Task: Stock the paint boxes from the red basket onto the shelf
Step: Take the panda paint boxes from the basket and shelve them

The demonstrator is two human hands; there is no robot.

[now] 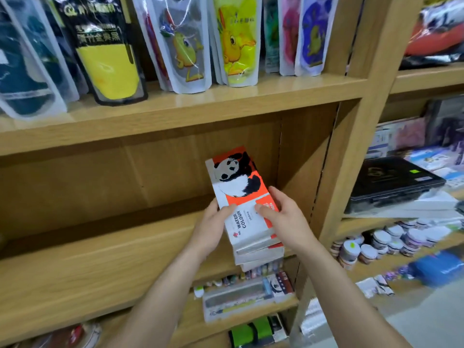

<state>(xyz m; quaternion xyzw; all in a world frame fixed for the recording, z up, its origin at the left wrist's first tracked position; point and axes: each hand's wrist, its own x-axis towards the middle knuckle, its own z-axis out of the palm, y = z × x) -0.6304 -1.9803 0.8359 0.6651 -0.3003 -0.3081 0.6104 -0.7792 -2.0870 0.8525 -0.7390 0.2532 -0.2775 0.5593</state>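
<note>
Paint boxes [242, 197]: a stack is held over the right end of the wooden shelf [82, 262]; at least three boxes are counted from the near edges, exact number not readable. The top box is orange-red and white, printed with one panda and the words "WATER COLOUR".
Stack position: the far end is tilted up toward the shelf's back panel, the near end overhangs the front edge; whether the bottom box rests on the board cannot be told.
Left hand [213, 227]: placed against the stack's left side, thumb laid on the top face; fingers wrapped on the paint boxes.
Right hand [283, 217]: placed against the stack's right side, thumb on the top face near the orange label; fingers closed on the paint boxes.
Hands counted: two, both bare, forearms entering from below.
Shelf bay: no other item is seen on this board.
Shelf above: standing pouches [185, 43] are lined up, roughly eight counted; one black-and-yellow, two with a cartoon animal print, the remainder blurred.
Shelf below: one long clear case [238, 297] is seen with small tubes beside it; count not readable.
Right bay: one dark flat case [391, 182] is laid on a shelf; many small white-lidded jars [386, 242] are grouped on the shelf beneath, too blurred to count.
</note>
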